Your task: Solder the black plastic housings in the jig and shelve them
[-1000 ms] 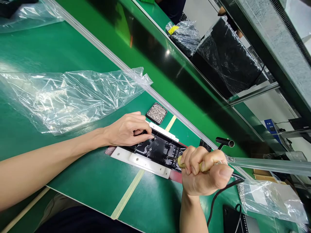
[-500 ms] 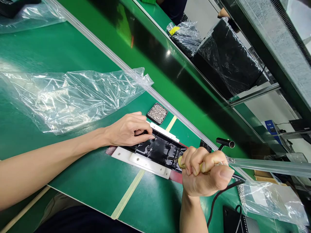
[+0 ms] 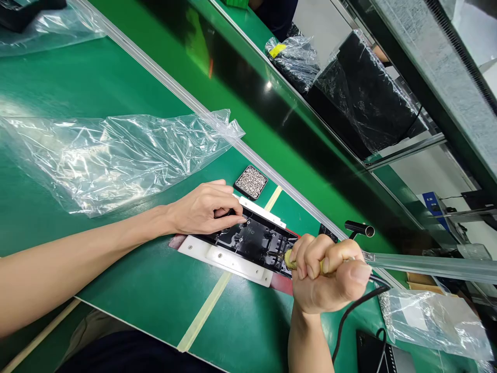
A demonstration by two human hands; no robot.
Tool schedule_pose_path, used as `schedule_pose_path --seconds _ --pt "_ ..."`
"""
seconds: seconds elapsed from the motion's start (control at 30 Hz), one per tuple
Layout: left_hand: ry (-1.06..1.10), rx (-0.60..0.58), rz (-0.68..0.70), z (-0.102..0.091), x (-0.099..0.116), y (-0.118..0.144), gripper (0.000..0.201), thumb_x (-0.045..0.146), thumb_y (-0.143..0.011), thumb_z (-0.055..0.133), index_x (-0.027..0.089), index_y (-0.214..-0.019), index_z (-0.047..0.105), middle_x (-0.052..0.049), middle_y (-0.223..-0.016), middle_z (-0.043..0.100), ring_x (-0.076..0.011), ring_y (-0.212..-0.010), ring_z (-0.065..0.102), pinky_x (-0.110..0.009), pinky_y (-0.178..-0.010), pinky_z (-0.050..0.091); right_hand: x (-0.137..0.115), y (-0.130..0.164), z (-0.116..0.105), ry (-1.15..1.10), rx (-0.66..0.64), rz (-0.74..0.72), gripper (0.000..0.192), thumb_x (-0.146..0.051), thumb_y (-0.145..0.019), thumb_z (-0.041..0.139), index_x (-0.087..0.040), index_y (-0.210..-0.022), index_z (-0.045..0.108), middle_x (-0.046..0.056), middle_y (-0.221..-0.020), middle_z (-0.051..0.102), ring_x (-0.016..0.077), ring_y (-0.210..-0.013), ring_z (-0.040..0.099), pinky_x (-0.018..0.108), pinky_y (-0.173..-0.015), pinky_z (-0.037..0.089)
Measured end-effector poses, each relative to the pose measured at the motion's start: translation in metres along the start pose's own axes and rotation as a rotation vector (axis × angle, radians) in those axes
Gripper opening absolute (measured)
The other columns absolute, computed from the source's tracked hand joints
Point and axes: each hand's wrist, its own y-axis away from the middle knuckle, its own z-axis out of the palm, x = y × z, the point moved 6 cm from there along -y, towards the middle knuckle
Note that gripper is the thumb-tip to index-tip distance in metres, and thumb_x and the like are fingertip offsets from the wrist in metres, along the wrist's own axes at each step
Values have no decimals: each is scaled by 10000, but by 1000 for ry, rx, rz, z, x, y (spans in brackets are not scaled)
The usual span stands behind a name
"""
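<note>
A black plastic housing point(image 3: 254, 239) with moulded ribs and posts lies between the white blocks of a fixture point(image 3: 233, 264). My left hand point(image 3: 209, 208) rests at its left end, with thumb and curled fingers closed on its far edge. My right hand point(image 3: 328, 272) is wrapped in a fist round the yellowish handle of a soldering iron point(image 3: 289, 259), whose black cord runs down behind the wrist. The iron's thin tip reaches down to the ribbed right part of the housing. Its exact contact point is too small to make out.
A small black tray point(image 3: 251, 182) of tiny metal pieces stands just beyond the fixture. A clear plastic bag point(image 3: 116, 160) lies to the left, another bag point(image 3: 438, 321) at right. A metal rail point(image 3: 174, 93) borders the bench. Near the rail is a short dark tube point(image 3: 359, 228).
Both hands, the soldering iron and the housing stay practically in place. The view shifts very slightly, and a person's arm in the background has moved a little.
</note>
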Motion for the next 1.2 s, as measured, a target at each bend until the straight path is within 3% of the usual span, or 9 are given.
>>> schedule_pose_path --seconds 0.3,0.5,0.63,0.77,0.93,1.07,1.2 --pt "3 -3 -9 0 -1 1 106 292 -946 690 208 -885 711 69 -556 425 -107 -581 462 -306 -706 368 -8 2 -6 30 60 -18 328 -299 -915 446 -192 -611 384 -78 -441 341 66 -335 338 227 -376 401" --pt "0 0 -17 0 -2 1 101 288 -948 684 209 -898 721 68 -550 432 -107 -573 462 -306 -701 370 -22 -14 -32 36 16 -70 348 -312 -952 394 -196 -625 421 -74 -437 369 86 -305 374 259 -351 432" --pt "1 -4 -25 1 -2 1 108 289 -948 686 209 -881 715 72 -552 415 -105 -567 442 -311 -696 355 -22 -24 -55 93 185 -89 388 -353 -1010 374 -204 -666 473 -73 -452 387 88 -315 371 268 -360 431" --pt "-5 1 -26 1 -1 0 116 294 -947 693 205 -874 707 74 -555 405 -106 -568 430 -318 -686 339 -22 -36 -57 151 253 -74 412 -423 -1022 414 -201 -679 463 -68 -481 402 89 -351 403 273 -399 437" --pt "-8 -1 -18 1 -1 0 107 286 -949 691 202 -887 709 74 -552 412 -104 -567 435 -320 -690 345 -19 -46 -69 154 406 -60 391 -416 -996 448 -209 -665 416 -82 -460 346 63 -323 306 213 -331 307" --pt "-19 6 -6 1 -2 1 108 287 -955 681 200 -900 712 69 -558 431 -105 -568 440 -318 -689 355 -17 -48 -77 178 443 -44 422 -466 -959 474 -219 -625 396 -86 -424 316 62 -296 278 214 -304 274" --pt "-14 19 2 0 -1 1 141 301 -969 658 199 -887 711 65 -551 426 -108 -568 448 -316 -692 365 -13 -44 -81 177 475 40 425 -408 -995 381 -212 -619 420 -71 -474 287 24 -335 349 172 -384 297"
